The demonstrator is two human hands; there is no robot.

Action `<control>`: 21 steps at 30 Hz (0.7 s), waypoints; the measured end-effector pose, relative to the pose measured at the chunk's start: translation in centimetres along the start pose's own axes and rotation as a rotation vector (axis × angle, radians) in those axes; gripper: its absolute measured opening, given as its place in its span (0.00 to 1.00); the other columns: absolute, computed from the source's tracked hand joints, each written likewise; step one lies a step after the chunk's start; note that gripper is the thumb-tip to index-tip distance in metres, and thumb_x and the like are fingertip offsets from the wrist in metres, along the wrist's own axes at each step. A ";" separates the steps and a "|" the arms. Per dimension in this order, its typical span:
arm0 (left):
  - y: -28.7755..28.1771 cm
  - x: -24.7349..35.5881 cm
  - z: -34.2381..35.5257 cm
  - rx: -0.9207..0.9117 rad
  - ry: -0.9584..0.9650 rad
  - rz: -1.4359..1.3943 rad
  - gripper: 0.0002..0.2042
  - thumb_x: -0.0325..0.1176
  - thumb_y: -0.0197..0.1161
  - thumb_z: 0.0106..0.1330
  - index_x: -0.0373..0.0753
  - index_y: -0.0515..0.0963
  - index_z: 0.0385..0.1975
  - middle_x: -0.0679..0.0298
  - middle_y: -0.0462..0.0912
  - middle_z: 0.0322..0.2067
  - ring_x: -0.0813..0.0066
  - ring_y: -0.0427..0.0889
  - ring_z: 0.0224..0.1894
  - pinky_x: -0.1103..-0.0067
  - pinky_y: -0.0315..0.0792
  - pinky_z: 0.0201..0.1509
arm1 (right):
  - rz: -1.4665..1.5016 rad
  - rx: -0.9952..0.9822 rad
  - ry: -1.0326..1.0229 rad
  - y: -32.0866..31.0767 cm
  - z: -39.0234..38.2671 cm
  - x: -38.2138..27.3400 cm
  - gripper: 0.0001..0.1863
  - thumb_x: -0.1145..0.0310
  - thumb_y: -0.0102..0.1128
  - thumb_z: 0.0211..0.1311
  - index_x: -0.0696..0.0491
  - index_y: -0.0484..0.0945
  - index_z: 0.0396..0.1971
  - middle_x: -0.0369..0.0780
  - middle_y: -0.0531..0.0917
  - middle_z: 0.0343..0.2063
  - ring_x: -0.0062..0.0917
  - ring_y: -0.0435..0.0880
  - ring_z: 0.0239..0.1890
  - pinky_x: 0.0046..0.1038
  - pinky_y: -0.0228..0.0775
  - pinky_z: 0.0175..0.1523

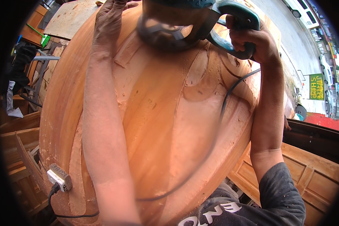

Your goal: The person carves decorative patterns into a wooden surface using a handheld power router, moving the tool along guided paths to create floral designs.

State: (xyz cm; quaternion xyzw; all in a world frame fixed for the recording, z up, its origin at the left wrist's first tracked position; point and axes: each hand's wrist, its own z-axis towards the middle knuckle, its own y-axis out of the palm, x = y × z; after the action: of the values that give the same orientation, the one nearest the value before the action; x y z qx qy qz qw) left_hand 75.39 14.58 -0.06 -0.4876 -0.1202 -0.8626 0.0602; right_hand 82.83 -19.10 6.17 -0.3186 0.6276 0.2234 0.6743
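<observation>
My right hand (258,39) is wrapped round the teal D-shaped handle of a router (169,35), whose body runs past the top edge. The router's round dark base, blurred, rests on a large wooden slab (150,101) with curved sides and shallow routed hollows. To the left of the router, my left hand (115,9) is at the slab's far part, partly cut off by the top edge. Its visible fingers stretch toward the router, apart from the handle. A black cord (223,109) loops from near the handle across the slab, passing by my left forearm.
A white power outlet block (57,177) with a black plug lies on the slab's near left edge. Panelled wooden doors (301,165) are at the right, and wooden frames (24,150) at the left. A green broom (45,40) stands far left. Beyond, a street holds a white van (303,13).
</observation>
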 end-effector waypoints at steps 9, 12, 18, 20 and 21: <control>-0.1 0.5 0.0 0.013 -0.008 0.017 0.22 0.50 0.59 0.77 0.38 0.79 0.56 0.67 0.83 0.49 0.76 0.79 0.53 0.74 0.71 0.63 | 0.002 0.013 -0.012 0.2 0.6 -0.2 0.17 0.75 0.62 0.53 0.61 0.77 0.45 0.35 0.74 0.21 0.17 0.72 0.19 0.23 0.64 0.26; -0.2 0.5 0.0 0.017 -0.008 0.016 0.22 0.51 0.59 0.77 0.38 0.79 0.57 0.67 0.83 0.49 0.76 0.79 0.54 0.74 0.71 0.63 | 0.002 0.049 -0.008 0.4 0.7 -0.2 0.18 0.75 0.63 0.53 0.61 0.78 0.46 0.35 0.75 0.23 0.17 0.72 0.19 0.23 0.64 0.26; 0.1 0.4 0.0 0.022 -0.009 0.007 0.22 0.51 0.59 0.77 0.38 0.79 0.57 0.67 0.83 0.50 0.76 0.79 0.54 0.74 0.71 0.63 | -0.013 0.058 0.012 -0.7 0.6 0.2 0.18 0.75 0.63 0.53 0.61 0.78 0.46 0.35 0.76 0.24 0.18 0.73 0.20 0.23 0.65 0.27; -0.1 0.5 -0.1 0.020 -0.014 0.015 0.22 0.51 0.58 0.77 0.38 0.79 0.57 0.66 0.83 0.50 0.76 0.79 0.54 0.74 0.71 0.63 | -0.030 0.067 0.036 -0.4 0.6 0.0 0.18 0.75 0.63 0.52 0.61 0.78 0.45 0.35 0.76 0.22 0.18 0.74 0.20 0.23 0.65 0.27; -0.1 0.6 -0.1 0.020 -0.013 0.015 0.23 0.51 0.58 0.77 0.38 0.79 0.57 0.66 0.83 0.50 0.76 0.79 0.54 0.74 0.71 0.63 | -0.034 0.058 0.026 -0.5 0.6 0.1 0.17 0.74 0.65 0.53 0.60 0.80 0.44 0.35 0.76 0.21 0.18 0.75 0.20 0.23 0.65 0.27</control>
State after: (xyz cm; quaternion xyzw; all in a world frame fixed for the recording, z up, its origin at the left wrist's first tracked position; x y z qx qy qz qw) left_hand 75.01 14.69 0.41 -0.4936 -0.1256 -0.8576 0.0706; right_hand 83.65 -19.04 6.20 -0.3126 0.6369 0.1895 0.6787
